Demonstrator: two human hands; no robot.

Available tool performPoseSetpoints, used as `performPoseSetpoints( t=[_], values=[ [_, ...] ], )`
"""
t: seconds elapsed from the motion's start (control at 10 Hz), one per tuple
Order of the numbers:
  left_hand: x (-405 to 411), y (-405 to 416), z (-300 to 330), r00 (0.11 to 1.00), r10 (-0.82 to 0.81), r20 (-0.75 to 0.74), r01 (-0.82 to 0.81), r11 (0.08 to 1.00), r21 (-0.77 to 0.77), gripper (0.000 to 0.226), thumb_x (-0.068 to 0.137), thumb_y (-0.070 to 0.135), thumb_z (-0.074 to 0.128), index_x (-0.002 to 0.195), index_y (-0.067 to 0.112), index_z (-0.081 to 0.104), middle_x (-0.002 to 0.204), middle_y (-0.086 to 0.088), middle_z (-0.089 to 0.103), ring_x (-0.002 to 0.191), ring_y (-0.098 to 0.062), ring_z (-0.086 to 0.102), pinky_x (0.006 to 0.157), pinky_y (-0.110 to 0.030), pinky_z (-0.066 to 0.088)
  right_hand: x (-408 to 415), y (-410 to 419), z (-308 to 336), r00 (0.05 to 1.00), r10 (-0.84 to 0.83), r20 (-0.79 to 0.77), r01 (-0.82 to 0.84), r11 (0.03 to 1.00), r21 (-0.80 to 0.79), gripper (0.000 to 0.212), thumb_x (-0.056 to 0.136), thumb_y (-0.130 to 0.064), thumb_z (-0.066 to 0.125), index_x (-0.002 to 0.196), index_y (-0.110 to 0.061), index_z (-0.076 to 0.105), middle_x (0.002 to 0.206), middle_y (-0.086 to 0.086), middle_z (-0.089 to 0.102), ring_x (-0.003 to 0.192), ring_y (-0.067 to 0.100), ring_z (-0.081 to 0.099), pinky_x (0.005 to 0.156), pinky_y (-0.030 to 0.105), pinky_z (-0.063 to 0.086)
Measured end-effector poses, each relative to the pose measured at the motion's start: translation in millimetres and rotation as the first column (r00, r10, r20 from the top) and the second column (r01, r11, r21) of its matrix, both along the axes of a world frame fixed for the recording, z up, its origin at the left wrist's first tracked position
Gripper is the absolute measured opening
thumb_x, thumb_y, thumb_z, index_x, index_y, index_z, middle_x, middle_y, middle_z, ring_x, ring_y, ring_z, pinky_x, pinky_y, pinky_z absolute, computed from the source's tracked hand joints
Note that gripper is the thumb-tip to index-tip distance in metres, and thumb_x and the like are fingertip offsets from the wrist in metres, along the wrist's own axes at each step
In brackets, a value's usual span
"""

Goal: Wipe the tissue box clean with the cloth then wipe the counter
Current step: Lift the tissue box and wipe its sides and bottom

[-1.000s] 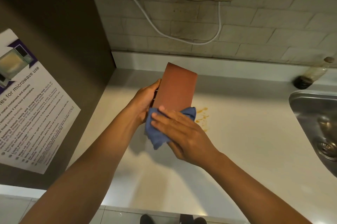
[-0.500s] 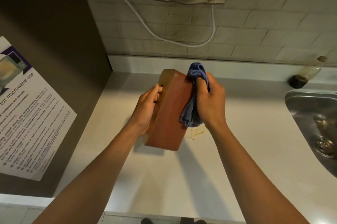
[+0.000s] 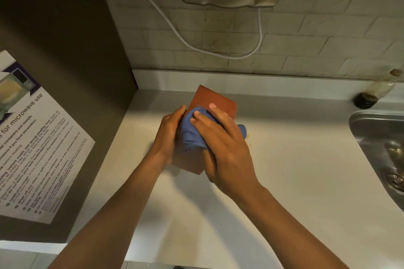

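The reddish-brown tissue box (image 3: 213, 102) is held above the pale tabletop (image 3: 295, 170), tilted with its far end raised toward the wall. The left hand (image 3: 167, 135) grips it along its left side, fingers wrapped around the edge and out of sight behind it. The right hand (image 3: 225, 144) lies across the box's broad upper face, palm down, pressing a blue cloth (image 3: 193, 133) flat against it; the fingers are spread over the cloth and the fingertips (image 3: 212, 106) reach just past it onto bare box surface. The cloth is bunched and soft, with folds showing between the two hands, and one corner sticks out from under the right hand on its right side. The box is a plain rectangular block with a smooth matte face and sharp corners; its near end shows below the hands.

Just right of the right hand, a small yellowish stain (image 3: 248, 137) marks the tabletop, mostly hidden. The tabletop itself is smooth and lightly glossy. At the right edge sits a stainless steel sink (image 3: 376, 137) with a round drain, and a clear plastic bottle (image 3: 378, 91) stands near its back corner. Behind is a wall of pale rectangular tiles (image 3: 306, 34) with a white cable (image 3: 218, 53) looping across them. At left, a dark brown panel (image 3: 65, 49) carries a printed microwave-use notice (image 3: 37, 148).
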State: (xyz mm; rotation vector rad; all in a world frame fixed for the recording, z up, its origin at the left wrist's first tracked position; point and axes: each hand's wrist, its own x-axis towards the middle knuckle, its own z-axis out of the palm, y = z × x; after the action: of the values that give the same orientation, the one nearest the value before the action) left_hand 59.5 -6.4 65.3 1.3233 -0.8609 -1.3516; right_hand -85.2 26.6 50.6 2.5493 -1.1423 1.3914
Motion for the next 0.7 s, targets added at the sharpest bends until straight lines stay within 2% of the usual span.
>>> performPoseSetpoints(
  t=[0.1, 0.2, 0.3, 0.4, 0.5, 0.6, 0.7],
  values=[
    [-2, 4, -3, 0.996, -0.012, 0.09, 0.019, 0.997, -0.081, 0.032, 0.105, 0.029, 0.038, 0.088, 0.027, 0.064, 0.07, 0.012, 0.072, 0.063, 0.001, 0.067, 0.067, -0.024, 0.051, -5, -24, 29, 0.993, -0.097, 0.069, 0.077, 0.966, 0.245, 0.038, 0.098, -0.017, 0.044, 0.13, -0.006, 0.064, 0.135, 0.011, 0.062, 0.137, 0.026, 0.045, 0.115, 0.034, 0.033],
    [-2, 6, 0, 0.996, -0.002, 0.087, 0.009, 0.997, -0.077, 0.041, 0.104, 0.031, 0.04, 0.075, 0.026, 0.068, 0.059, 0.013, 0.07, 0.054, -0.002, 0.065, 0.065, -0.029, 0.049, -23, -58, 49, 0.982, -0.187, 0.026, 0.157, 0.887, 0.434, 0.032, 0.099, -0.019, 0.045, 0.123, -0.014, 0.066, 0.128, 0.01, 0.066, 0.128, 0.029, 0.054, 0.101, 0.027, 0.039],
    [1, 6, -3, 0.997, -0.038, 0.073, 0.045, 0.995, -0.087, 0.051, 0.104, 0.029, 0.041, 0.064, 0.027, 0.073, 0.059, 0.011, 0.068, 0.056, -0.005, 0.063, 0.062, -0.027, 0.048, -26, -66, 55, 0.995, -0.102, 0.005, 0.09, 0.895, 0.437, 0.032, 0.102, -0.02, 0.043, 0.126, -0.013, 0.063, 0.132, 0.011, 0.063, 0.127, 0.027, 0.053, 0.1, 0.017, 0.033],
    [6, 0, 8, 0.997, 0.07, 0.043, -0.067, 0.996, -0.057, 0.045, 0.105, 0.021, 0.037, 0.076, 0.024, 0.072, 0.066, 0.015, 0.074, 0.057, 0.002, 0.065, 0.065, -0.023, 0.052, -6, -42, 48, 0.99, 0.05, -0.135, -0.007, 0.953, 0.304, 0.046, 0.1, -0.021, 0.044, 0.143, -0.008, 0.05, 0.152, 0.01, 0.046, 0.146, 0.024, 0.033, 0.122, 0.031, 0.021],
    [-6, 21, -2, 0.881, 0.086, 0.466, -0.105, 0.994, 0.015, 0.039, 0.102, 0.007, 0.031, 0.108, 0.005, 0.07, 0.114, -0.018, 0.072, 0.1, -0.013, 0.07, 0.089, -0.027, 0.051, 18, -5, 30, 0.949, 0.122, -0.29, -0.074, 0.982, 0.171, 0.054, 0.098, -0.023, 0.043, 0.148, -0.002, 0.04, 0.157, 0.015, 0.036, 0.149, 0.028, 0.026, 0.122, 0.045, 0.023],
    [-43, 23, -17, 0.33, -0.003, 0.944, -0.291, 0.951, 0.105, 0.041, 0.105, -0.006, 0.018, 0.126, -0.02, 0.051, 0.132, -0.033, 0.057, 0.126, -0.033, 0.058, 0.106, -0.039, 0.047, 23, 6, 20, 0.925, 0.128, -0.359, -0.091, 0.989, 0.119, 0.056, 0.096, -0.022, 0.042, 0.149, -0.003, 0.039, 0.157, 0.014, 0.036, 0.149, 0.027, 0.026, 0.12, 0.047, 0.025],
    [-18, 11, -23, 0.341, 0.143, 0.929, -0.607, 0.788, 0.101, 0.073, 0.103, -0.011, 0.006, 0.073, -0.012, 0.072, 0.055, 0.01, 0.072, 0.055, 0.005, 0.068, 0.069, -0.021, 0.049, 12, -8, 32, 0.95, 0.138, -0.28, -0.09, 0.98, 0.175, 0.052, 0.097, -0.021, 0.041, 0.146, -0.005, 0.044, 0.155, 0.011, 0.041, 0.148, 0.025, 0.029, 0.122, 0.044, 0.022]
  ],
)
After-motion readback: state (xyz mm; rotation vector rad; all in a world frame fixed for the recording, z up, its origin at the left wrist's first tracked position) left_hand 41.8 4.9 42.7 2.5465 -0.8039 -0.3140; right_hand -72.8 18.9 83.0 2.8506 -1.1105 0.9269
